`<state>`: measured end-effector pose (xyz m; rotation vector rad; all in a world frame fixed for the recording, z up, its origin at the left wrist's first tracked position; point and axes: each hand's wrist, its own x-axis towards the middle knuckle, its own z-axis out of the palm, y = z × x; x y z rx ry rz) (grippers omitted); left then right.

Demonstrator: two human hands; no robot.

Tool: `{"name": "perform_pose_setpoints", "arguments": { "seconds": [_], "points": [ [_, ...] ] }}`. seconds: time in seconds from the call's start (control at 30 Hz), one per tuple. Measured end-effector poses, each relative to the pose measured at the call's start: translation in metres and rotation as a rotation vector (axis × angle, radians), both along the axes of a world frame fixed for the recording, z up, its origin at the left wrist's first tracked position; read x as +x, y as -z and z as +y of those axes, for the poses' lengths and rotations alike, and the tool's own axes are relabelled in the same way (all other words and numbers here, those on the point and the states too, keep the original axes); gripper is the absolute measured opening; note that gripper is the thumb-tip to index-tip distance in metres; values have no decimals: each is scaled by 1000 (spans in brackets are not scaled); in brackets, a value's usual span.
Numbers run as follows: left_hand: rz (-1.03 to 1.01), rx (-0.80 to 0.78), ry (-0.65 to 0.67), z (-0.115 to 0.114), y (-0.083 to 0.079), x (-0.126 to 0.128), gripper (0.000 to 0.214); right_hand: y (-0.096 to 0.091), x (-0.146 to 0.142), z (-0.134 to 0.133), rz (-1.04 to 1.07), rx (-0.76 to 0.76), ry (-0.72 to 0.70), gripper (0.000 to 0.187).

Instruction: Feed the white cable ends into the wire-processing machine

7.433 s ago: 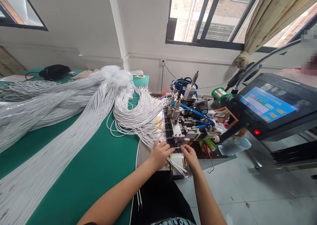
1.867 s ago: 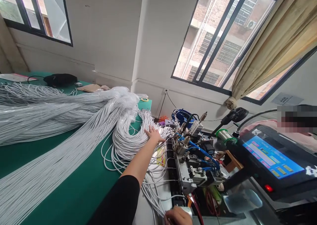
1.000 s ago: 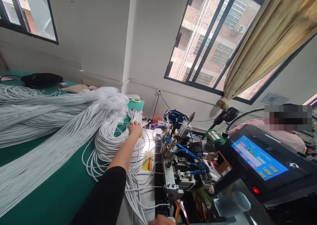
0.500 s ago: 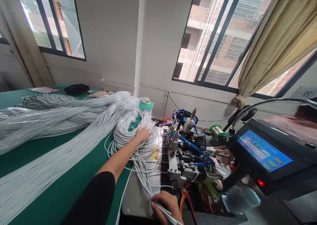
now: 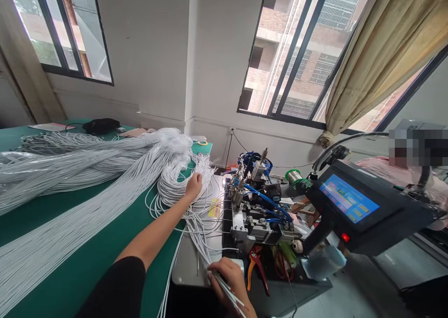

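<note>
My left hand [image 5: 193, 186] is closed above the coiled white cables [image 5: 170, 192]. Its fingers curl inward, and what they hold, if anything, is hidden. Just beyond it fan out the cables' tips [image 5: 206, 163]. Lower down, my right hand [image 5: 229, 276] wraps around a bundle of white cables [image 5: 200, 236] that runs down from the coil, and the loose ends come out below the palm. Both hands are over the left side of a benchtop machine [image 5: 255, 215] with metal clamps and blue air tubes.
Long white cables [image 5: 87, 215] lie across the green table [image 5: 101, 248], partly under plastic wrap. A screen [image 5: 350, 197] stands right of the machine. Red-and-orange cutters [image 5: 257, 266] and a wire spool [image 5: 295, 176] are beside it. Another person in pink [image 5: 378, 164] is behind the screen.
My left hand has lifted slightly off the cables and its fingers have curled into a fist. My right hand keeps its hold on the bundle. The view has shifted a little to the right.
</note>
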<state>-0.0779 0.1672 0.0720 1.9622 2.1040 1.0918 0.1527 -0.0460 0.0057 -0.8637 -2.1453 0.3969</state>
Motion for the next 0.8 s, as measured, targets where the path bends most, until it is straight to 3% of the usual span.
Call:
{"name": "perform_pose_setpoints", "arguments": {
  "seconds": [0.13, 0.17, 0.23, 0.3, 0.4, 0.53, 0.67, 0.8],
  "points": [
    [-85, 48, 148, -47, -7, -14, 47, 6, -3, 0, -90, 66, 5, 17],
    [-102, 54, 230, -62, -6, -15, 45, 7, -3, 0, -106, 100, 1, 17],
    [-141, 110, 527, -92, -3, -15, 39, 7, -4, 1, -141, 159, -5, 19],
    [-64, 141, 711, -118, 4, -10, 34, 8, -5, 1, -169, 182, 1, 19],
    [105, 155, 834, -146, 18, 6, 31, 9, -6, -3, -163, 179, 25, 19],
    [233, 155, 942, -160, 32, 29, 29, 10, -9, -15, -114, 185, 64, 19],
    [242, 108, 988, -159, 36, 42, 24, 12, -12, -25, -118, 150, 129, 19],
    [264, 38, 976, -154, 43, 48, 19, 11, -13, -26, -128, 116, 105, 18]
  ]
}}
